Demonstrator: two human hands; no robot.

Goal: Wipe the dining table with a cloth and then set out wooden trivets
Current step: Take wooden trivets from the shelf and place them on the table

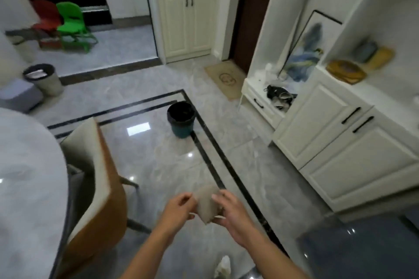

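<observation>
Both hands hold a small beige folded cloth (pixel 206 205) in front of me, above the tiled floor. My left hand (pixel 179 207) grips its left edge with curled fingers. My right hand (pixel 231 210) grips its right side, thumb under the lower corner. The round grey marble dining table (pixel 27 176) fills the left edge of the view, well left of my hands. No wooden trivets are in view.
A white and orange chair (pixel 95 179) stands against the table. A dark bin (pixel 181 119) sits on the floor ahead, a grey bin (pixel 44 79) far left. White cabinets (pixel 335 133) line the right side. Red and green small chairs (pixel 68 20) stand in the kitchen beyond.
</observation>
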